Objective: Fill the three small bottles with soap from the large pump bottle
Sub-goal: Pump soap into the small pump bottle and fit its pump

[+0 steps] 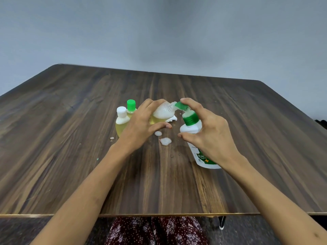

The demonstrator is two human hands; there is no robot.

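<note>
My left hand (pixel 143 122) grips a small clear bottle (pixel 163 112), uncapped and tilted to the right, with yellow liquid and white foam inside. Its open neck meets the green nozzle of the large white pump bottle (pixel 192 129), which stands on the table. My right hand (pixel 207 128) holds that pump bottle, with fingers over the green pump head and the thumb at the bottle's shoulder. Behind my left hand stand two more small bottles of yellow liquid, one with a white cap (pixel 121 119) and one with a green cap (pixel 131 106).
Blobs of white foam (pixel 165 140) lie on the dark wooden table (pixel 70 156) between my hands, with smaller specks near the white-capped bottle. A white patch (pixel 173 119) lies behind the tilted bottle. The table's front edge runs just above my lap.
</note>
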